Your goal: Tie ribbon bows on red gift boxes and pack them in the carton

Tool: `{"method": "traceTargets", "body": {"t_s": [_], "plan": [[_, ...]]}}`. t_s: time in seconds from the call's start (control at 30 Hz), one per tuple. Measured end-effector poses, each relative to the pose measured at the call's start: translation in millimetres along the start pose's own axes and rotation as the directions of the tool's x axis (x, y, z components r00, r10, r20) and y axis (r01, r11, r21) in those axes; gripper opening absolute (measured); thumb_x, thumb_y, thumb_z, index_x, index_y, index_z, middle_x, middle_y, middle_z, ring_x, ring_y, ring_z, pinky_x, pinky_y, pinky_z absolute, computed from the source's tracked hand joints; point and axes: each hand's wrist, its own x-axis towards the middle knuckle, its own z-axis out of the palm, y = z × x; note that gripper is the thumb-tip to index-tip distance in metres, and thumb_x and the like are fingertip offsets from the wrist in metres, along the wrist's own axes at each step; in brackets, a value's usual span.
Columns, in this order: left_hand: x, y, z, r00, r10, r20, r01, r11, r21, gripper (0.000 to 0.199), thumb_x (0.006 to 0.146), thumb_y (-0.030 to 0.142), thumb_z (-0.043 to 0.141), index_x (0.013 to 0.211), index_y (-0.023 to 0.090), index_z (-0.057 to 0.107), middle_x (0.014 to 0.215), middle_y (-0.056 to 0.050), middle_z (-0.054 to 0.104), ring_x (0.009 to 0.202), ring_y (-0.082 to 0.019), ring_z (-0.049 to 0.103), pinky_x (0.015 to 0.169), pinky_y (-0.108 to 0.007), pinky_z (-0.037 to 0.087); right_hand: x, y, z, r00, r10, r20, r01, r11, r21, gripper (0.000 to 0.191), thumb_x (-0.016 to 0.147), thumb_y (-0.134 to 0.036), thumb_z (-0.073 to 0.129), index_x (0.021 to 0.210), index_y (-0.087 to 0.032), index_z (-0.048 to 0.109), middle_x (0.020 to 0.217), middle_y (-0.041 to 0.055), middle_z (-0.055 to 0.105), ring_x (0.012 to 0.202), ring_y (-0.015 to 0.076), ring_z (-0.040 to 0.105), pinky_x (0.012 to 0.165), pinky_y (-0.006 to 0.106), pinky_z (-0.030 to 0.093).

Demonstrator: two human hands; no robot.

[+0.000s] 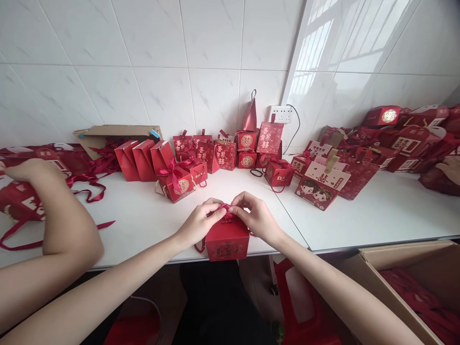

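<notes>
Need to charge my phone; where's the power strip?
In the head view, the power strip is right of centre, at the tiled wall, behind the stacked red boxes.

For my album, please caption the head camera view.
Left hand and right hand pinch a red ribbon atop a red box, with other boxes behind on a white table.

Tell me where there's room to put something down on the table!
On the white table, try right of the cartoon-faced box, beyond the open carton, or between the co-worker's arm and the left hand. It's crowded along the wall, where red boxes stand.
</notes>
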Motion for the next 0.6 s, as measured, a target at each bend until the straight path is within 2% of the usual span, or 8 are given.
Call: {"method": "traceTargets", "body": {"t_s": [0.13,0.23,0.33,0.43,0.5,0.6], "plan": [[0,0,3.0,0.998,-0.060,-0.010,0.058,0.988,-0.140,0.032,0.081,0.040,0.051,0.063,0.017,0.066,0.094,-0.004,0.055,0.087,-0.018,0.055,0.079,-0.028,0.044,-1,2,0,1.000,0.018,0.001,-0.018,0.999,-0.042,0.008,0.081,-0.025,0.056,0.076,-0.020,0.054,0.069,-0.0014,0.062,0.066,0.0131,0.058,0.066,0.027,0.045],[1,2,5.4,0.997,-0.070,-0.020,0.066,0.981,-0.180,0.036,0.081,0.039,0.050,0.056,0.017,0.063,0.092,-0.002,0.054,0.084,-0.016,0.054,0.079,-0.027,0.043,-3,5,1,0.999,-0.029,-0.021,0.026,0.990,-0.141,0.008,0.083,-0.024,0.056,0.076,-0.020,0.055,0.074,-0.0008,0.064,0.065,0.0130,0.057,0.065,0.028,0.046],[0,2,7.7,0.995,-0.080,-0.057,0.066,0.975,-0.213,0.035,0.082,0.040,0.050,0.059,0.017,0.063,0.089,-0.002,0.054,0.081,-0.015,0.054,0.078,-0.026,0.042,-8,4,-1,0.982,-0.182,-0.044,0.165,0.953,-0.254,0.005,0.086,-0.021,0.055,0.081,-0.020,0.057,0.084,0.0026,0.063,0.079,0.0158,0.059,0.073,0.031,0.048],[0,1,9.1,0.991,-0.084,-0.102,0.062,0.976,-0.207,0.033,0.081,0.040,0.051,0.062,0.016,0.063,0.090,-0.002,0.056,0.083,-0.015,0.054,0.079,-0.026,0.040,-16,1,-4,0.928,-0.371,-0.027,0.335,0.863,-0.378,0.004,0.086,-0.023,0.058,0.085,-0.020,0.059,0.098,0.0078,0.059,0.096,0.0193,0.058,0.082,0.034,0.050],[-1,0,9.2,0.991,-0.085,-0.106,0.063,0.978,-0.200,0.032,0.081,0.040,0.052,0.061,0.016,0.063,0.091,-0.002,0.057,0.086,-0.016,0.053,0.079,-0.025,0.039,-20,-1,-4,0.900,-0.436,0.015,0.397,0.804,-0.443,0.006,0.084,-0.025,0.061,0.087,-0.019,0.061,0.103,0.0097,0.056,0.096,0.0197,0.059,0.080,0.033,0.051],[-1,-2,7.9,0.995,-0.074,-0.072,0.057,0.976,-0.212,0.035,0.080,0.043,0.052,0.061,0.016,0.063,0.095,-0.003,0.057,0.088,-0.017,0.053,0.078,-0.025,0.040,-23,-1,-3,0.872,-0.488,0.035,0.436,0.740,-0.512,0.005,0.086,-0.021,0.058,0.085,-0.018,0.063,0.097,0.0088,0.057,0.087,0.0186,0.059,0.076,0.034,0.052]]}}
